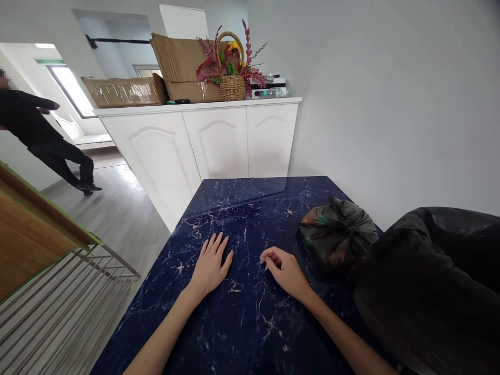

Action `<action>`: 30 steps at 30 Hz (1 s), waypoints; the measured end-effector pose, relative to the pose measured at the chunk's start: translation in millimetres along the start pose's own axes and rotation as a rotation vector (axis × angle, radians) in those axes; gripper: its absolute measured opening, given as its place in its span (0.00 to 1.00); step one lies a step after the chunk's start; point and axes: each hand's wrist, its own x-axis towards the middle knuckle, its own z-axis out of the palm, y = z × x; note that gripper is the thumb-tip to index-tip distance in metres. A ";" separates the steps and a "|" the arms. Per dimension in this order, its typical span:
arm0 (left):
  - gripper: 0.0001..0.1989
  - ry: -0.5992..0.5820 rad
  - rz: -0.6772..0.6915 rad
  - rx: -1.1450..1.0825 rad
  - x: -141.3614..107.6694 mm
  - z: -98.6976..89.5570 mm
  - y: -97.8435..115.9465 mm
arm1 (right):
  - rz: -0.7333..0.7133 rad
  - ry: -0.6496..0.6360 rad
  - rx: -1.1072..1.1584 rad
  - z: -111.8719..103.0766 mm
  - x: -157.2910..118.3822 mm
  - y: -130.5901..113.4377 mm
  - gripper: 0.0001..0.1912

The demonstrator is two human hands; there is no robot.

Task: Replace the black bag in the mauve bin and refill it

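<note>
My left hand (211, 264) lies palm down on a dark blue marbled tabletop (242, 323), its fingers stretched out and holding nothing. To the right of it, my right hand (284, 270) rests on the same surface with its fingers loosely curled in. I see nothing in its grasp. Just beyond and to the right of that hand sits a knotted black plastic bag (339, 234), its contents partly showing through the film. A larger black plastic bag (429, 291) bulges beside my right forearm, without touching the hand.
Behind the table stands a white cabinet (222, 140). On it are cardboard boxes (125, 92), a wicker flower basket (233, 87) and a plastic bottle (279, 92). A metal rack (66, 291) is at lower left. A person in dark clothes (35, 120) is at far left.
</note>
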 end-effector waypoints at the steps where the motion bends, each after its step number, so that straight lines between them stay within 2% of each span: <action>1: 0.31 0.002 0.002 -0.001 0.1 0.0 0.0 | 0.000 0.002 -0.002 0.0 0.1 -0.3 0.11; 30: 0.32 -0.031 0.003 0.007 -1.0 -2.8 1.8 | 0.003 0.018 -0.018 1.1 -0.6 -0.3 0.11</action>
